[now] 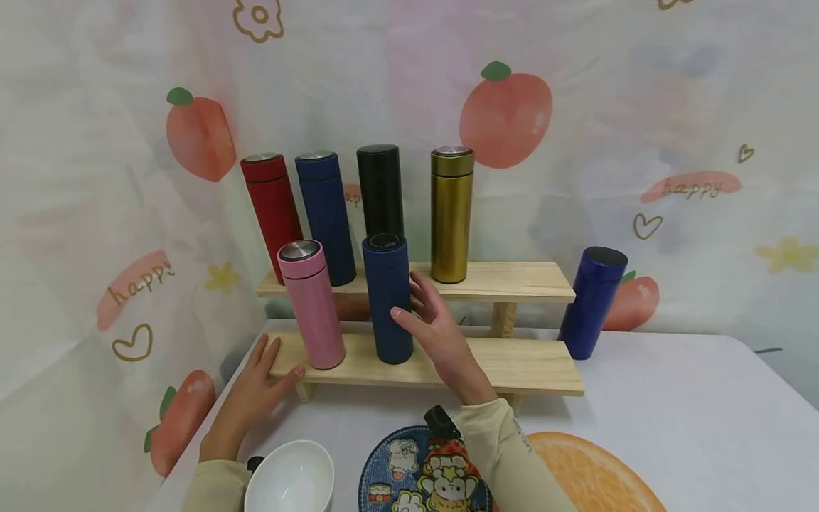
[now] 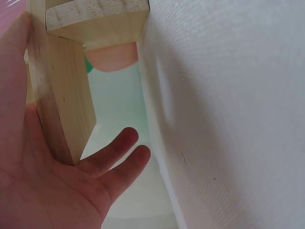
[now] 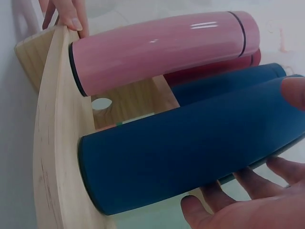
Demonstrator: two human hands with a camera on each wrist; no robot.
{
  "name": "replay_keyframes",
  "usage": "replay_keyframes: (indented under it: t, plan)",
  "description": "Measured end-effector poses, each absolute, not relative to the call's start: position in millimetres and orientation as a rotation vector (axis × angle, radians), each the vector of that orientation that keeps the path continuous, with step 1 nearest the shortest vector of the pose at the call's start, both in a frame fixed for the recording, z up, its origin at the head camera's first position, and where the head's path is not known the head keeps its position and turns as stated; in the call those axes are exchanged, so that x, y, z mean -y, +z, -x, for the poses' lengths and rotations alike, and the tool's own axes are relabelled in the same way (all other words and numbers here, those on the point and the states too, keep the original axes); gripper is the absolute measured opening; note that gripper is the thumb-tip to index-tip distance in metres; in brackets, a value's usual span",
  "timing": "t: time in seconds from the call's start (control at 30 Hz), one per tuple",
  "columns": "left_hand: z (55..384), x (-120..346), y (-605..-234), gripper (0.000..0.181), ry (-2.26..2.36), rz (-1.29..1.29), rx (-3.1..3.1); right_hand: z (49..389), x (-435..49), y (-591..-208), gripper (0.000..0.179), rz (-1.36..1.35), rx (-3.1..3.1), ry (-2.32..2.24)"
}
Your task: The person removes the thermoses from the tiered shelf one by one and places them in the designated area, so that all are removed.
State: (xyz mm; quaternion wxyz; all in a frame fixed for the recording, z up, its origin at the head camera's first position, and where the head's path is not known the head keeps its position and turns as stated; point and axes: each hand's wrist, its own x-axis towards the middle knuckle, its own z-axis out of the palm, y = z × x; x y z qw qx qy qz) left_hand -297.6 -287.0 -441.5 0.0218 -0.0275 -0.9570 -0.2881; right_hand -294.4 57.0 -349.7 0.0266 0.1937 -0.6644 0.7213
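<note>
My right hand holds a matte blue thermos, thumb in front and fingers along its right side. The thermos stands upright on the lower wooden shelf, its base right at the board in the right wrist view. To its left stands a pink thermos with a silver lid top. My left hand rests at the shelf's left end, thumb on the board near the front edge. The left wrist view shows the board's end against my palm, with two fingers stretched out past it.
Red, blue, black and gold thermoses line the upper shelf. A glossy dark-blue thermos stands right of the rack. In front lie a white bowl, a cartoon round mat and an orange-slice mat.
</note>
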Motion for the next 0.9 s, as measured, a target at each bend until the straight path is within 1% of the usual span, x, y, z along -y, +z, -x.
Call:
replay_keyframes:
  t: [0.2,0.43,0.9]
  plan:
    - [296.7,285.6,-441.1,0.103,-0.895,0.075,2.980,299.4,-56.9,-355.0,0.078,-0.551,2.074,2.185]
    - [295.3,286.1,-439.6,0.101,-0.882,0.075,2.964,307.8,-50.5,-363.1,0.083,-0.481,2.134,2.156]
    - [295.6,286.7,-441.0,0.101,-0.890,0.073,2.942,315.1,-47.4,-371.9,0.089,-0.521,2.173,2.093]
